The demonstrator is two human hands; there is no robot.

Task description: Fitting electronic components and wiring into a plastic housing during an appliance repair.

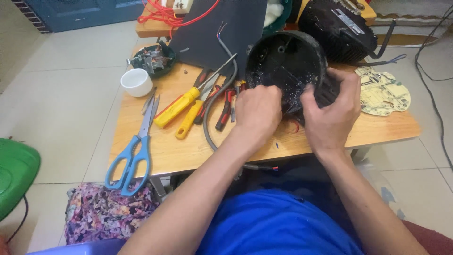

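1. The grip of the left hand (pixel 258 112) is closed, its fingers curled onto the lower left rim of a round black plastic housing (pixel 285 66); what lies under the fingertips is hidden.
2. The grip of the right hand (pixel 332 111) is closed around the ribbed right side of the same housing, with the thumb pressed at its lower edge.
3. The housing is held tilted just above the counter (pixel 188 146), near its front edge and between the two hands, with its open inside turned toward the camera.
4. A grey cable (pixel 207 127) is seen curving across the counter just left of the left hand and dropping over the front edge.
5. Farther left, blue-handled scissors (pixel 134 156) are laid along the left side of the counter.
6. Two yellow-handled screwdrivers (pixel 181 107) and red-handled pliers (pixel 225 109) are laid between the scissors and the left hand.
7. A pale circuit board (pixel 384 92) is placed on the counter right of the right hand.
8. A white cup (pixel 136 81) is set at the far left corner.
9. A black ribbed casing (pixel 337 30) is seen behind the housing.
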